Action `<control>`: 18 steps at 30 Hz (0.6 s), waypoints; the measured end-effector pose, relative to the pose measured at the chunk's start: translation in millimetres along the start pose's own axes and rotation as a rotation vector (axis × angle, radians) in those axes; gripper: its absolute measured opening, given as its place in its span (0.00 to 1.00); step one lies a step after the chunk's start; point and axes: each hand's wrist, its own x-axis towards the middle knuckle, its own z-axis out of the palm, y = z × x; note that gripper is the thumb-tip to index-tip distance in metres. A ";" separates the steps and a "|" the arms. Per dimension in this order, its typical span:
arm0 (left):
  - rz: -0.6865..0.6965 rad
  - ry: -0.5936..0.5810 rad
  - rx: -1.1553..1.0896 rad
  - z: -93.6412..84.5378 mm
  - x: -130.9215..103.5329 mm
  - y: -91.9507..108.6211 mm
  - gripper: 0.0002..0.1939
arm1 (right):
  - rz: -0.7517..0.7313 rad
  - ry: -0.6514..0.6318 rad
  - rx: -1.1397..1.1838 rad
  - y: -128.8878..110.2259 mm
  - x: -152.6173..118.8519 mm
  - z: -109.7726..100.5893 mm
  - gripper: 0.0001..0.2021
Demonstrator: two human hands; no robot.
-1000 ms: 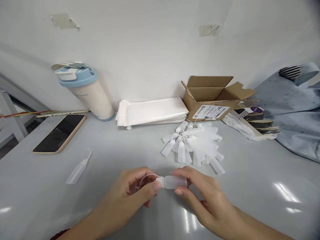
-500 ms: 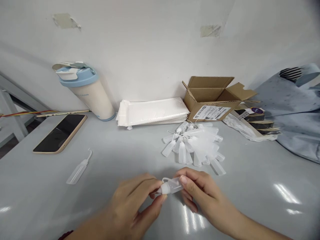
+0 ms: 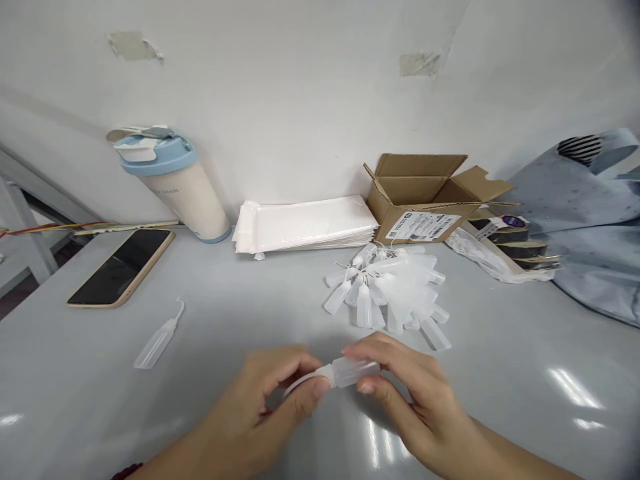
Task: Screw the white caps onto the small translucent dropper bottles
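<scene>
Between my hands is a small translucent plastic squeeze bottle [image 3: 350,372], lying nearly level, with a white cap and a thin curved tube on its left end. My left hand [image 3: 265,407] pinches the cap between thumb and forefinger, and the tube bends along the thumb. Around the bottle's body curls my right hand [image 3: 420,397], loosely: the forefinger lies over the top edge and the thumb tip sits at the lower edge. A pile of similar bottles [image 3: 390,287] lies beyond my hands. Another bottle [image 3: 156,343] with a curved tube lies alone on the left.
A phone [image 3: 120,267] and a cream tumbler with blue lid [image 3: 180,187] stand at the left of the grey table [image 3: 240,300]. Along the wall are a stack of white packets [image 3: 310,223] and an open cardboard box [image 3: 425,193]. Grey-blue fabric [image 3: 590,220] is at the right.
The bottle has turned about its length, and its tube now curves along my left thumb. My right thumb has slid down off the bottle's front, loosening that grip.
</scene>
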 end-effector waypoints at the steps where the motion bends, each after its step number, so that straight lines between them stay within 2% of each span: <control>1: 0.012 0.009 0.014 0.4 -0.5 0.0 0.18 | 0.007 -0.001 -0.003 -0.6 -0.4 0.1 0.12; 4: 0.116 0.067 0.097 3.2 -2.5 -2.5 0.14 | 0.098 -0.037 0.028 -3.7 -0.5 -0.4 0.09; 6: 0.226 0.104 0.178 6.1 -3.7 -6.4 0.10 | 0.228 -0.082 0.097 -5.1 0.7 -0.9 0.10; 9: 0.385 0.173 0.301 10.5 -4.8 -12.6 0.04 | 0.453 -0.146 0.266 -3.9 2.9 -0.6 0.16; 13: 0.591 0.260 0.484 12.3 -5.0 -15.1 0.06 | 0.669 -0.195 0.462 0.7 4.5 1.1 0.22; 18: 0.742 0.254 0.789 11.1 -4.6 -11.2 0.06 | 0.824 -0.210 0.605 4.4 6.5 3.1 0.25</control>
